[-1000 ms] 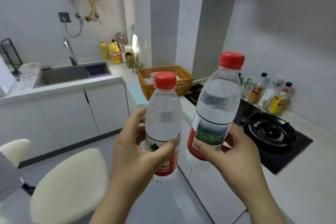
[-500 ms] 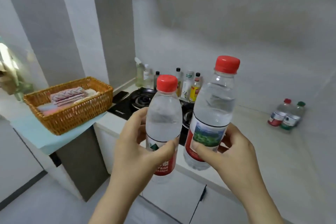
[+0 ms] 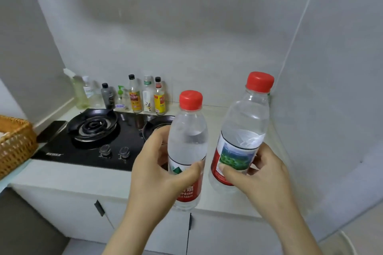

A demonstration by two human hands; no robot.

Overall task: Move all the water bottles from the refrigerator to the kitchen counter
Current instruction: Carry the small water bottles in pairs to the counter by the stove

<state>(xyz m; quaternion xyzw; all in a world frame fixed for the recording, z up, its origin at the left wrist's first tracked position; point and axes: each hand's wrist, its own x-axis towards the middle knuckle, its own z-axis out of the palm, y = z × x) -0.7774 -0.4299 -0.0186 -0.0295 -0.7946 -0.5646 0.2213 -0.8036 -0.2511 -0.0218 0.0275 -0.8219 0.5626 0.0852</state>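
Note:
I hold two clear water bottles with red caps upright above the front of the white kitchen counter (image 3: 68, 174). My left hand (image 3: 157, 172) grips the smaller water bottle (image 3: 187, 141) around its red label. My right hand (image 3: 259, 174) grips the taller water bottle (image 3: 244, 126) at its green-and-red label. The two bottles stand side by side, a small gap between them. The counter's right corner behind the taller bottle is hidden by it.
A black gas hob (image 3: 93, 141) with two burners and two knobs fills the counter's left part. Several condiment bottles (image 3: 134, 95) line the wall behind it. A wicker basket (image 3: 14, 143) sits at the far left. White cabinet doors (image 3: 72, 213) run below the counter.
The view has swung right and nearer to the counter, with the hob now left of my hands. Both bottles stay in my hands. The two bottles at the counter's back right are out of sight.

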